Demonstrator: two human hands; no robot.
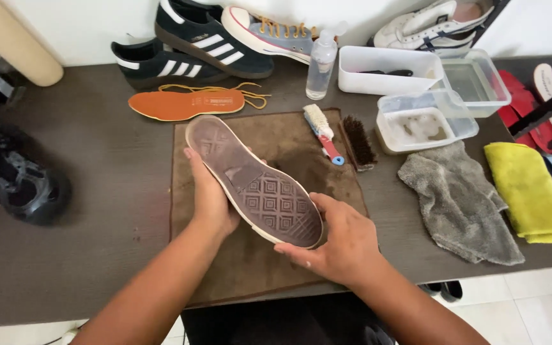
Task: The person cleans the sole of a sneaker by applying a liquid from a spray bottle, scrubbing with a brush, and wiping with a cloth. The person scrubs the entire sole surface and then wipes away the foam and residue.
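Both hands hold one sneaker (253,182) upside down over a brown mat (301,144), its worn brown sole with a diamond tread facing up. My left hand (211,199) grips the shoe's left side near the middle. At the heel end, my right hand (340,239) wraps under the sole's edge. The shoe's upper is hidden beneath the sole.
On the dark table (84,166): an orange insole (183,103) with laces, two dark striped sneakers (212,38), a grey-blue sneaker (269,35), a spray bottle (321,64), two brushes (324,131), plastic tubs (423,118), a grey cloth (458,201), a yellow cloth (528,191).
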